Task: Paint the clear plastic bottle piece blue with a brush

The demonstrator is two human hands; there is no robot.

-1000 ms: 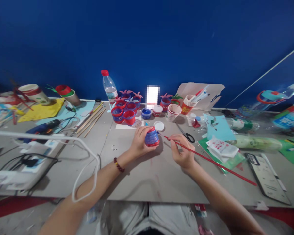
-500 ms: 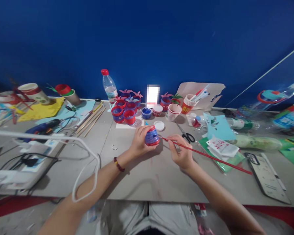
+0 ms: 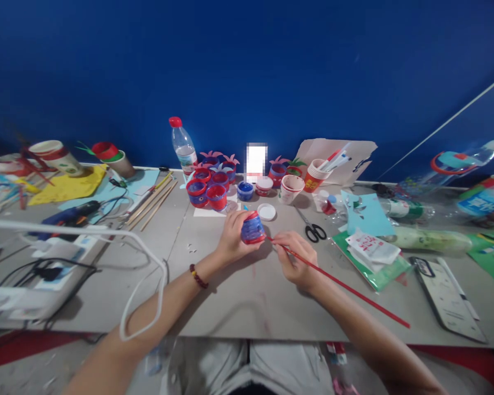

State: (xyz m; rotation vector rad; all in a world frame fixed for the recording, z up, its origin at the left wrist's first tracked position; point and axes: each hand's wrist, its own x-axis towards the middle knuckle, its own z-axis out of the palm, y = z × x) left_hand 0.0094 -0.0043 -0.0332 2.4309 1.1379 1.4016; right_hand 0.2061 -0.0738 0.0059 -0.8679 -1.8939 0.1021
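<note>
My left hand grips a small blue cup with a red rim, tipped on its side just above the grey table. My right hand pinches a long red paintbrush near its tip, and the tip touches the cup's lower rim. The brush handle slants down to the right. A beaded bracelet sits on my left wrist.
Behind the hands stand several painted red and blue cups, a blue paint pot, a white lid, a water bottle and scissors. A glue gun and cables lie left; papers and a phone lie right.
My right hand has shifted left and closer to the cup, and the brush tip now sits at the cup's lower rim. The cup has turned slightly in my left hand.
</note>
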